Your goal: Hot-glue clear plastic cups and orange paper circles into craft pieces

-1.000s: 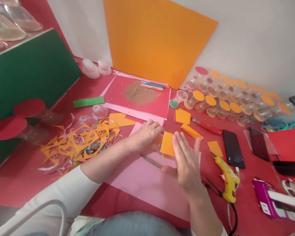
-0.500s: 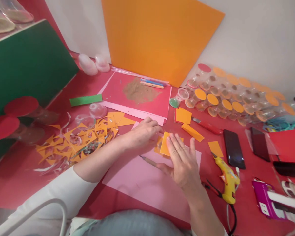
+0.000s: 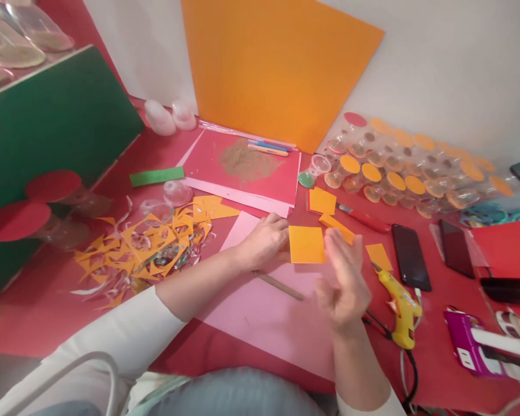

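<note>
Left hand (image 3: pixel 266 240) and right hand (image 3: pixel 344 277) flanked an orange paper square (image 3: pixel 307 244) above the far part of a pink sheet (image 3: pixel 277 335). The left hand's fingers were bent at the square's left edge; whether they gripped it or something underneath could not be told. The right hand, blurred, was loosely spread and held nothing visible, its fingertips just beside the square's right edge; whether they touched it was unclear.

A thin brown-handled tool (image 3: pixel 281 286) lay slantwise on the pink sheet, nearer the wearer than the square. Beyond the right hand, a folded orange strip (image 3: pixel 333 225) and a small orange stack (image 3: pixel 323 201) lay on the red table (image 3: pixel 26 323), with a red cutter (image 3: pixel 370 221) stretching off to the right of them. A yellow glue gun (image 3: pixel 397 300) rested further right, its nozzle pointing at another orange piece (image 3: pixel 378 256), and a black phone (image 3: pixel 411 257) lay close by.

Orange scraps (image 3: pixel 177 231) were heaped left of the hands, near a green strip (image 3: pixel 157 176). Farther back, brown powder (image 3: pixel 247 162) was spread on a red sheet (image 3: pixel 203 164), with pens (image 3: pixel 268 150) at its far edge. Clear bottle tops with orange discs (image 3: pixel 350 164) stood in rows at the right.
</note>
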A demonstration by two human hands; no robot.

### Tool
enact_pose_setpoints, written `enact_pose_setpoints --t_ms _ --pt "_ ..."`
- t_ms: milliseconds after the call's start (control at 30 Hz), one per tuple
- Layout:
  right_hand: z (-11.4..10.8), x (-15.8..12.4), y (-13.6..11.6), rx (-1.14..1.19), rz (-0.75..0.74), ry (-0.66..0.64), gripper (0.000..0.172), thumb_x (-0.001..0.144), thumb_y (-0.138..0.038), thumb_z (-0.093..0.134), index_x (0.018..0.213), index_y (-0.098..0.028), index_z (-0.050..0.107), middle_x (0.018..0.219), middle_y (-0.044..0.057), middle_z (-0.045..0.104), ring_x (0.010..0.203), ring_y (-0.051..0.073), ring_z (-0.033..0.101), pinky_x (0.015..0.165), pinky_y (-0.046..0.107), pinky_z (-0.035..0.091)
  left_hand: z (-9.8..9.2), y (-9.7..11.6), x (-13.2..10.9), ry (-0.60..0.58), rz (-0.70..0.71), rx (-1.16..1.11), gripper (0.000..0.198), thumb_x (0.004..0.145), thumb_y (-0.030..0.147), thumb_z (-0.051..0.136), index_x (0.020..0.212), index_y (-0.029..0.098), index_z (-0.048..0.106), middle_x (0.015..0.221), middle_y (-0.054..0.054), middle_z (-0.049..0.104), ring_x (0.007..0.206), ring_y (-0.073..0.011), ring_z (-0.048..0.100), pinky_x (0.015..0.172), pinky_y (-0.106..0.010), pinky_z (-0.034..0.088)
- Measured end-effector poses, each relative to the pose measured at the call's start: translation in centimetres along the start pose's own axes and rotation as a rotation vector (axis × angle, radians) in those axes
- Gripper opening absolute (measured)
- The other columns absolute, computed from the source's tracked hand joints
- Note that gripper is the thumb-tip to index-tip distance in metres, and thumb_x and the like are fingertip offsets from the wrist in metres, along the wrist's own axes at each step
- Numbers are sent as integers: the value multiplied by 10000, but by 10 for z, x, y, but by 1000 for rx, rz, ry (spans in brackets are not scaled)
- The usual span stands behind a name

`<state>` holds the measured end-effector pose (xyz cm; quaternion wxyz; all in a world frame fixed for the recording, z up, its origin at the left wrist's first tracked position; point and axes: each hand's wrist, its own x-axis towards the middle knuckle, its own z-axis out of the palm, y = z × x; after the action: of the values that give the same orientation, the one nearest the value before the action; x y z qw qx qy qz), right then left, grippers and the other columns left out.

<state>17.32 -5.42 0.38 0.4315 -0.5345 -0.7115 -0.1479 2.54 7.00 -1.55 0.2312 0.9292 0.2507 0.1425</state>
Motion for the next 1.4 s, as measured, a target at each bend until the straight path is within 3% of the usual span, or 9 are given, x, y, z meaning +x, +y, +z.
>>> enact_pose_setpoints --t_ms 200,333,400,567,700,833,1067,1200,1400 --pt "4 4 4 79 32 464 360 1067 -281 459 1320 -143 674 1073 135 751 965 288 748 960 589 585 0 3 -2 -11 -43 96 126 903 287 653 894 163 671 953 -103 702 958 -273 574 824 -378 452" --pt "5 10 3 106 -51 654 262 1043 -265 515 1114 -134 731 823 78 695 715 216 687 689 419 622 1 3 -1 -31 -60 135 174 916 317 659 931 143 670 944 -113 714 951 -278 592 814 -385 462" --pt "-1 10 1 145 -73 569 224 1042 -243 512 1059 -136 707 788 64 671 673 201 657 618 375 591 2 3 -1 -19 -55 145 225 936 367 653 926 143 667 914 -114 713 943 -278 596 809 -387 470" --pt "-18 9 -14 254 -81 -73 123 1010 -133 512 979 -184 619 806 65 695 702 184 647 644 328 555 -1 5 -2 1 -58 155 289 954 427 640 876 149 657 851 -113 704 919 -277 602 811 -393 487" --pt "-13 9 -23 200 -154 -341 270 1041 -183 465 790 -219 558 643 8 621 598 156 570 626 300 475 -5 6 -3 -22 -90 157 229 941 367 652 926 139 668 921 -121 718 930 -274 603 826 -404 483" --pt "1 2 -24 210 -176 -423 375 1059 -206 432 699 -219 537 592 -12 555 560 146 516 589 293 399 -15 5 -5 -22 -109 216 119 952 193 597 1032 156 676 960 -96 722 974 -264 583 833 -386 463" --pt "9 -2 -24 193 -172 -437 411 1070 -195 410 669 -228 493 583 -12 525 548 153 483 571 302 363 -53 3 -22 -50 -218 396 144 930 219 677 1056 149 678 1027 -124 708 1041 -295 582 854 -402 452" --pt "8 -5 -22 187 -157 -453 381 1070 -193 425 701 -224 514 610 -8 559 565 153 517 587 301 375 -82 -14 -56 72 -418 514 94 942 220 633 1008 177 686 1033 -135 702 1050 -331 592 871 -449 475" --pt "11 -9 -23 165 -130 -484 359 1075 -200 424 740 -207 551 644 -2 591 586 156 554 612 313 400 -116 -50 -106 264 -850 601 354 922 355 615 1236 191 632 1238 -203 642 1155 -411 587 903 -519 514"
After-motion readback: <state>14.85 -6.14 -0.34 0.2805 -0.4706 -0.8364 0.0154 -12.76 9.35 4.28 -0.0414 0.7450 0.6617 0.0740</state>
